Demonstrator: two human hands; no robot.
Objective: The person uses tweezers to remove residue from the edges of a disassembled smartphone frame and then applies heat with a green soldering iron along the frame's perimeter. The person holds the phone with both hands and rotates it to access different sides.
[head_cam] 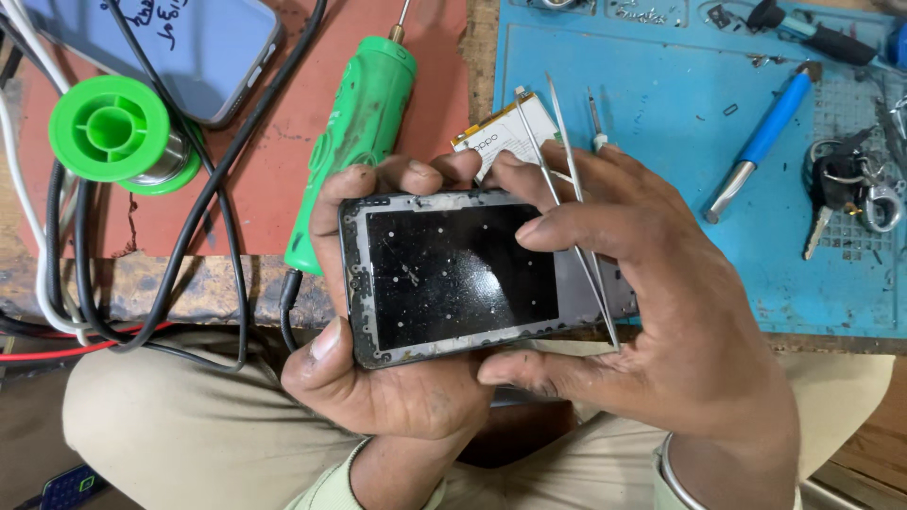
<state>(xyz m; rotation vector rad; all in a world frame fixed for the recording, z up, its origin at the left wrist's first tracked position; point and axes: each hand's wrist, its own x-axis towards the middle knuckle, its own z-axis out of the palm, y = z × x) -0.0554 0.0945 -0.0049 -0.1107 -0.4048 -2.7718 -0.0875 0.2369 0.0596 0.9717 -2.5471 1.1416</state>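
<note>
Two hands hold an opened phone frame (463,274) above the person's lap, just off the near edge of the surface (189,283). The left hand (378,378) cups the frame from below, thumb on its lower rim and fingers curled over the top, closed firmly round it. The right hand (661,312) is closed on the frame's right end, index finger laid across the dark inner panel, with a pair of slim metal tweezers (576,189) pinched along the fingers, tips pointing away.

It looks to me like the inspection stage of a repair: the shell is stripped and being turned over before any part is touched. Any next move would call for a steady left grip and the tweezers rolled round tip-first.

Behind the hands lie a white battery (505,132) on the blue mat (661,85), a green soldering iron (354,132), a green solder spool (118,132), a blue screwdriver (761,142) and keys (850,189).
</note>
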